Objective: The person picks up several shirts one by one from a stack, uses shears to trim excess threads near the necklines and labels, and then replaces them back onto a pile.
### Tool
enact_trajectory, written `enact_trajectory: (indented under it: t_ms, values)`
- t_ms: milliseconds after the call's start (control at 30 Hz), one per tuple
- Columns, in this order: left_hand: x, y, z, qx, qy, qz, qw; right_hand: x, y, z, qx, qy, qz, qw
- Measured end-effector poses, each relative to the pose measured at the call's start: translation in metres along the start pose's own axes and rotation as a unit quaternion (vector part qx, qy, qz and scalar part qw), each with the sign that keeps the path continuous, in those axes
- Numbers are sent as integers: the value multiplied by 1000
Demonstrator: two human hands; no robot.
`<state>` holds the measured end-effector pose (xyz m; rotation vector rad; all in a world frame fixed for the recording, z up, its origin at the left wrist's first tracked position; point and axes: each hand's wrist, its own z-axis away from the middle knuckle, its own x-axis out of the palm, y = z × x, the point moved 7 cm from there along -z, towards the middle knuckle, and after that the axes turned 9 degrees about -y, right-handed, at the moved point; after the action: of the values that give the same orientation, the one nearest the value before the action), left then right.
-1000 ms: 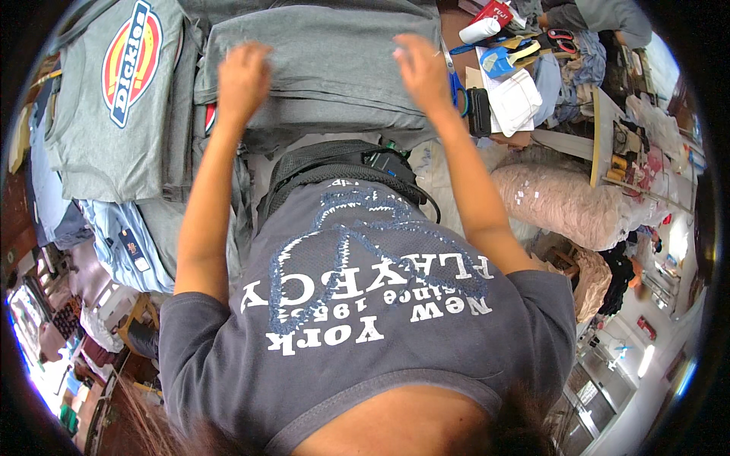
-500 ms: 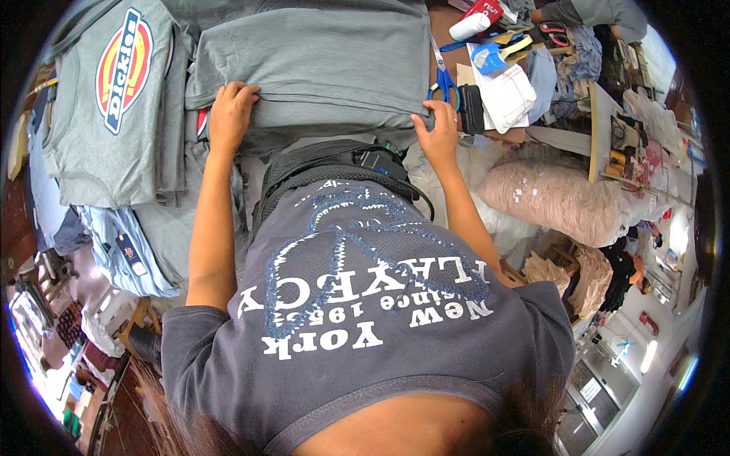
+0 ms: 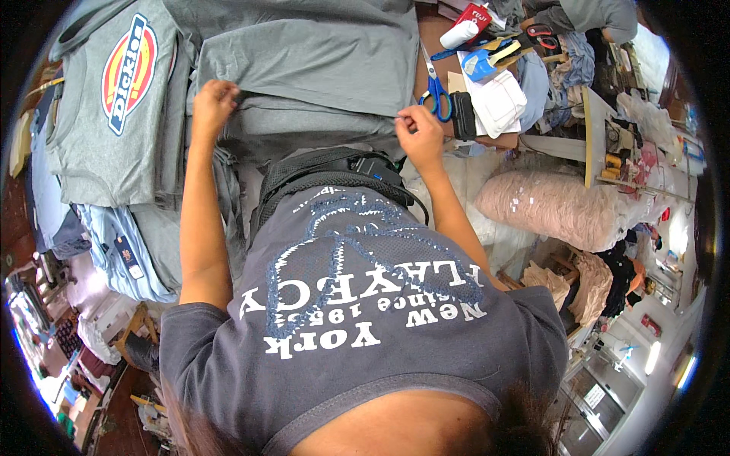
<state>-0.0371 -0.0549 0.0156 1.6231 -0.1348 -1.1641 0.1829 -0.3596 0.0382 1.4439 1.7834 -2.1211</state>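
A smooth grey garment (image 3: 319,64) lies spread in front of me, with a lower grey layer (image 3: 304,125) showing along its near side. My left hand (image 3: 214,106) is at the garment's near left edge, fingers curled together on the cloth; the fingertips are partly hidden. At the right end of the same edge, my right hand (image 3: 420,135) has thumb and fingers pinched on the cloth. The edge runs slanting between both hands. To the left lies a stack of folded grey shirts (image 3: 84,144), the top one with a red, yellow and blue print.
Blue-handled scissors (image 3: 435,99), a black case (image 3: 463,115) and white papers (image 3: 498,106) lie just right of the garment. A light blue garment (image 3: 125,254) hangs at the left. Large pinkish wrapped bundles (image 3: 547,205) stand at the right. Another person's arm (image 3: 608,19) shows at the far right.
Both hands have shifted slightly left, the right one also nearer me. The garment's near edge now slants, uncovering more of the layer beneath. The left fingers have drawn together.
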Motion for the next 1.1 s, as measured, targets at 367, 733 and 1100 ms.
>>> enact_trajectory:
  t_ms: [367,733,1100]
  values:
    - [1,-22,18,-40,68,265,961,-35,26,-35,58,40,246,967]
    - [112,9,49,-223,-172,275,919,-46,73,-60,164,-54,221,960]
    - [136,33,74,-262,-148,610,733,-24,43,8,170,-85,-267,945]
